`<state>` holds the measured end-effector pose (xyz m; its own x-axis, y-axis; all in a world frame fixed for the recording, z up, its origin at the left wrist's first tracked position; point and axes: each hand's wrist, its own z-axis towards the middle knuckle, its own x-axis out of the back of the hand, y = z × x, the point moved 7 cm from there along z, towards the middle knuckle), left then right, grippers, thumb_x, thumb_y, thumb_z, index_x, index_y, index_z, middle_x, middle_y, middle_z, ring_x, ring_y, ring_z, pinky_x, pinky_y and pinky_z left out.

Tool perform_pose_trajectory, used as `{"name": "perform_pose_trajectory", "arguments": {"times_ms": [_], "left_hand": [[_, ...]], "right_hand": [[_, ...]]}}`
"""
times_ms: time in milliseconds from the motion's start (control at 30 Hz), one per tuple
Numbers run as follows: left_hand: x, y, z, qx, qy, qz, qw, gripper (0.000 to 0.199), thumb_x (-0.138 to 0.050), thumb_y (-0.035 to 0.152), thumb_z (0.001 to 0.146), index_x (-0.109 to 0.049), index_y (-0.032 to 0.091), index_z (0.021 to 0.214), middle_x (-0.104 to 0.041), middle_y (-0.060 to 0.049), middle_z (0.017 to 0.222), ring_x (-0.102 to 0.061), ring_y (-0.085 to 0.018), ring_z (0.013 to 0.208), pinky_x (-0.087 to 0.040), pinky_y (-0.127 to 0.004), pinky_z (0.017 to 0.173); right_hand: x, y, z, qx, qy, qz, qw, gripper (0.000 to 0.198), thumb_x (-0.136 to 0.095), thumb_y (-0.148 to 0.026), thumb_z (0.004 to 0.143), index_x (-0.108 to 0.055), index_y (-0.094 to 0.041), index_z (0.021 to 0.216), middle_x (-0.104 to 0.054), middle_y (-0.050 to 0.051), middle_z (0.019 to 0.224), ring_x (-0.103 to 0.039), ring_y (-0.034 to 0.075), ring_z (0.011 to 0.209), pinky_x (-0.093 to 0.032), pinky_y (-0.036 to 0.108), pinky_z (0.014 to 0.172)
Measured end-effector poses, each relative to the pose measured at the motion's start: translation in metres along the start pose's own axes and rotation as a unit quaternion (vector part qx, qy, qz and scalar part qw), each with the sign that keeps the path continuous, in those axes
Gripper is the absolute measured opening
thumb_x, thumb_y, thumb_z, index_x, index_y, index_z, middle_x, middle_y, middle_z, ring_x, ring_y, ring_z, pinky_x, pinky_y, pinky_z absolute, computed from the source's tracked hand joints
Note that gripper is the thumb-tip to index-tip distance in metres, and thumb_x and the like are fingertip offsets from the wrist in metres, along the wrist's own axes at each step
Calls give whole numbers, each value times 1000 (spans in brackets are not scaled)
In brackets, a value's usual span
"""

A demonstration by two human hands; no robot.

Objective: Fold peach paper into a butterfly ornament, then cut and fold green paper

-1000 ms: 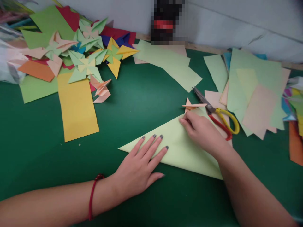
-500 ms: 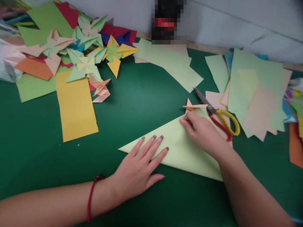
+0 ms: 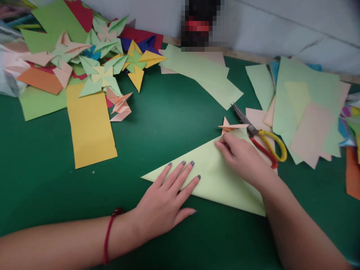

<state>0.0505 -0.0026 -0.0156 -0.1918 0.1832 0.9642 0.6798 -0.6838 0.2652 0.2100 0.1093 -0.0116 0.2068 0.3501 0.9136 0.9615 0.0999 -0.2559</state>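
Note:
A pale green sheet of paper (image 3: 225, 180), folded into a triangle, lies on the green tabletop. Over its left part my left hand (image 3: 165, 198) rests flat with fingers spread, the palm partly off the lower edge. My right hand (image 3: 239, 153) is closed at the upper edge, thumb and curled fingers pinched on the paper there; the exact contact is partly hidden. Just beyond those fingers is a small folded peach paper piece (image 3: 226, 126). Scissors (image 3: 254, 131) with one red and one yellow handle lie beside the right hand, blades partly apart.
Folded paper stars (image 3: 102, 77) and coloured sheets are heaped at the back left, with a yellow sheet (image 3: 91, 131) in front. Pale green strips (image 3: 197, 65) lie along the wall. A stack of green and peach sheets (image 3: 306, 101) is at the right.
The camera view has shifted very slightly. Both hands and the folded paper hold nearly the same positions.

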Motion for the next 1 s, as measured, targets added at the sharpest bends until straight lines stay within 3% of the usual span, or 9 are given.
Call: {"name": "perform_pose_trajectory", "arguments": {"times_ms": [1000], "left_hand": [[-1, 0, -1, 6, -3, -10, 1000, 60, -33, 53, 91, -34, 19, 140, -25, -13, 151, -22, -30, 139, -15, -46, 111]], "right_hand": [[3, 0, 0, -8, -4, 1, 1000, 25, -35, -37, 91, -43, -21, 73, -60, 4, 71, -53, 18, 61, -34, 28, 51]]}}
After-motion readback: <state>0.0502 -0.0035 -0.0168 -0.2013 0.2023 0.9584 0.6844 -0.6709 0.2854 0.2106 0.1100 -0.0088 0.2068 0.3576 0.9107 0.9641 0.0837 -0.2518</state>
